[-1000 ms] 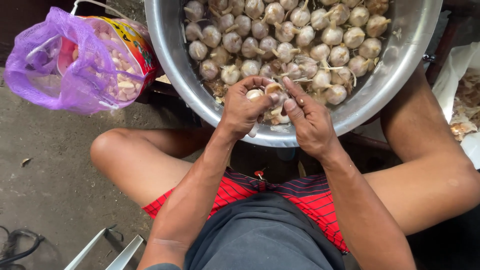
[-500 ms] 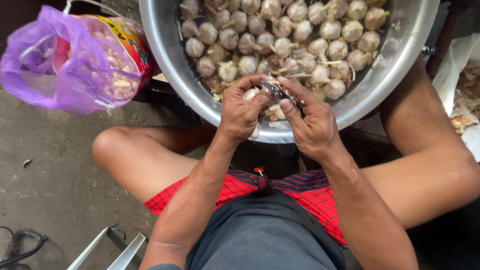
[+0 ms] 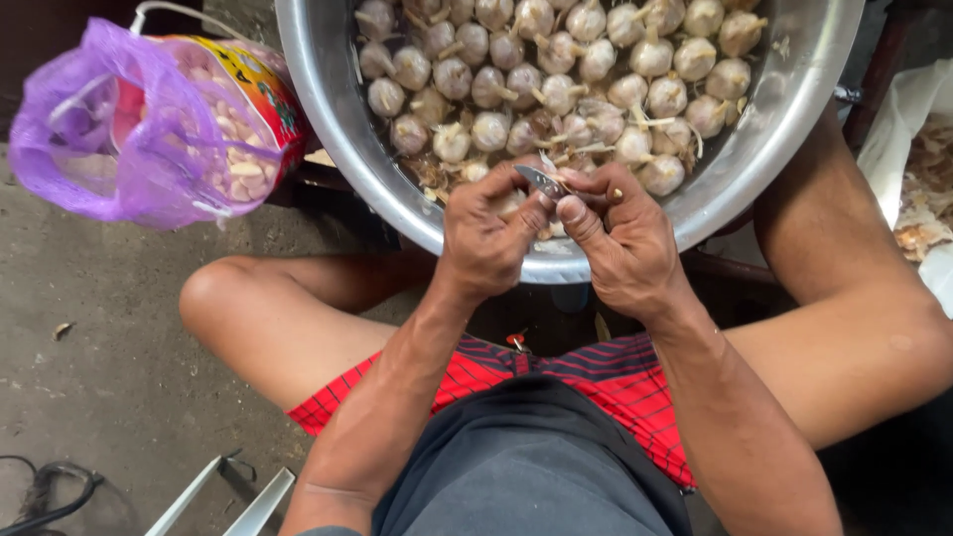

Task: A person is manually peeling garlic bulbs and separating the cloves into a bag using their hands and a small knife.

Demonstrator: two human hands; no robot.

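A large steel bowl [image 3: 764, 149] full of whole garlic bulbs [image 3: 556, 89] stands in front of me, between my knees. Both hands meet over its near rim. My left hand [image 3: 484, 238] pinches a pale piece of garlic [image 3: 512, 204], mostly hidden by the fingers. My right hand [image 3: 623, 243] grips a small knife whose short metal blade [image 3: 541, 182] points left and lies against that garlic. The knife's handle is hidden inside the fist.
A purple plastic bag [image 3: 119, 129] with peeled cloves, around a printed container [image 3: 253, 94], sits left of the bowl. A white bag of garlic skins [image 3: 918, 189] lies at the right edge. Bare concrete floor [image 3: 89, 377], metal legs [image 3: 228, 496] and a black cable [image 3: 45, 496] are lower left.
The hands have drawn a little closer together over the rim, and the knife blade now shows between the thumbs. The bowl and the bags have stayed in place.
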